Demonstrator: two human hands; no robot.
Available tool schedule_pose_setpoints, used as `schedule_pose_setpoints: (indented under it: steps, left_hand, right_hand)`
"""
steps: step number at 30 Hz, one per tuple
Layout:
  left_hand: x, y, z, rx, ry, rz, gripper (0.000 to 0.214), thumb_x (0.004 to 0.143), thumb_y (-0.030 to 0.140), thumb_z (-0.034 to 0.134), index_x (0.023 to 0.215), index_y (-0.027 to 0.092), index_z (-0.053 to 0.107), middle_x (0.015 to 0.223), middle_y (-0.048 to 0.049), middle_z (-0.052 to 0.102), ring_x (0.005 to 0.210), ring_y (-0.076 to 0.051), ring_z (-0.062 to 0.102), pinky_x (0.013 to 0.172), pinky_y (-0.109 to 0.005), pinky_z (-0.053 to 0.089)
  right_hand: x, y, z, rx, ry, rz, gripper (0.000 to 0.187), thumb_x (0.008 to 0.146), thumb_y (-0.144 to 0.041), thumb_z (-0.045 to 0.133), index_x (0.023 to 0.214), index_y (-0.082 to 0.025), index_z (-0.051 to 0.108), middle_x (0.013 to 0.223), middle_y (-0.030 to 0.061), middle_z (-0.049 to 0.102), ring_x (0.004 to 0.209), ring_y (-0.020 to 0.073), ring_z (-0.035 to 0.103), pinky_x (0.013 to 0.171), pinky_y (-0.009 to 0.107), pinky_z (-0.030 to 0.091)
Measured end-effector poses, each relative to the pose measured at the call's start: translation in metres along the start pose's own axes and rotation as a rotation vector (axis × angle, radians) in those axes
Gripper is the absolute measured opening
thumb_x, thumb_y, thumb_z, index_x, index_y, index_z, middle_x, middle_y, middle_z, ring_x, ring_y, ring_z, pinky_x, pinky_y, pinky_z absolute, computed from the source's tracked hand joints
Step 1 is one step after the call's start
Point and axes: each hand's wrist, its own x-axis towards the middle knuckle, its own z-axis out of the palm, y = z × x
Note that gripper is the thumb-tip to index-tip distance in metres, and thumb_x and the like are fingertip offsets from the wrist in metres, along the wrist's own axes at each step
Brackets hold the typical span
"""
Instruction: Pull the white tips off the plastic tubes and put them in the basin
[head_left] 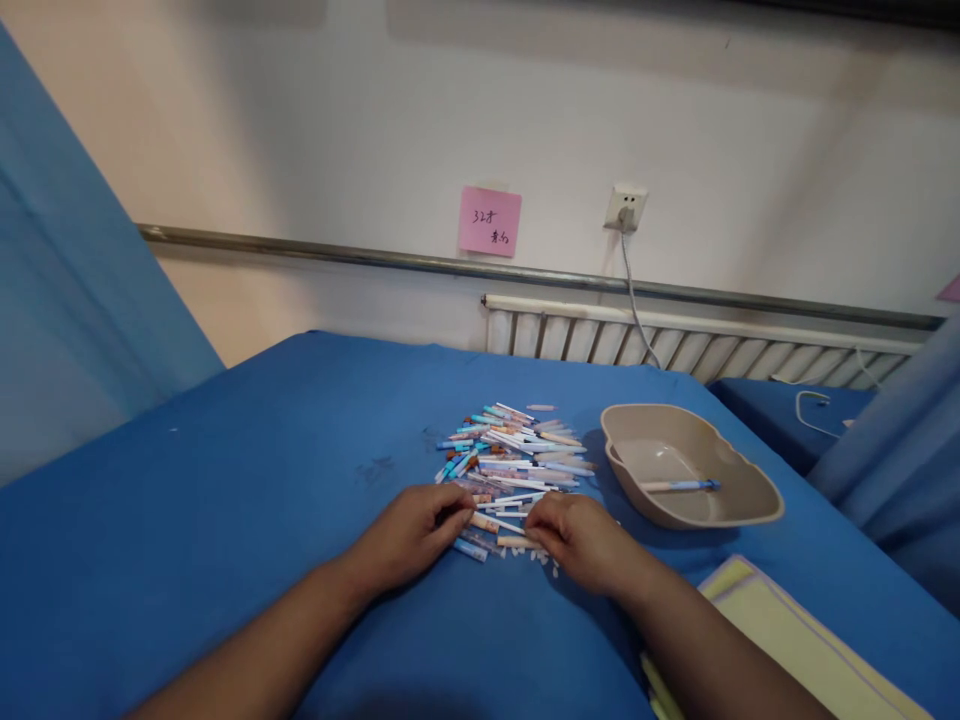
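Note:
A pile of several pens and pen parts [517,455] lies on the blue table cover [247,500]. My left hand [416,535] rests at the pile's near edge, fingers curled and pinched on a pen part. My right hand [577,535] sits close beside it, fingers curled around a pale pen barrel [517,542]. The two hands nearly meet over the nearest pens. A beige tray [750,510] stands to the right of the pile with one blue-tipped pen [679,486] lying inside it.
A yellow-striped cloth [795,640] lies at the near right corner. Behind the table runs a white radiator [675,340], a wall rail, a pink note [490,221] and a socket with a plugged cable [626,208]. Blue fabric hangs at the left.

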Motion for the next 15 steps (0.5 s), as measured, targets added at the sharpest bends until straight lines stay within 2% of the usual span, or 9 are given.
schedule_pose_setpoints:
  steps: [6, 15]
  left_hand:
    - [0.0026, -0.0058, -0.0012, -0.016, 0.082, -0.058, 0.026, 0.089, 0.030, 0.040, 0.086, 0.018, 0.062, 0.076, 0.0005, 0.062, 0.069, -0.013, 0.055, 0.064, -0.021, 0.039]
    - [0.0028, 0.0006, 0.0017, 0.007, 0.050, -0.022, 0.023, 0.088, 0.028, 0.041, 0.084, 0.017, 0.062, 0.076, 0.0001, 0.062, 0.070, -0.013, 0.055, 0.065, -0.021, 0.038]
  right_hand:
    - [0.0054, -0.0061, 0.0024, -0.117, -0.013, 0.098, 0.018, 0.087, -0.024, 0.046, 0.087, -0.020, 0.064, 0.089, 0.0040, 0.066, 0.081, 0.0146, 0.059, 0.069, 0.021, 0.036]
    - [0.0094, -0.0107, -0.0011, -0.165, -0.047, 0.109, 0.018, 0.087, -0.027, 0.048, 0.085, -0.020, 0.064, 0.088, 0.0049, 0.067, 0.082, 0.0163, 0.059, 0.068, 0.023, 0.036]
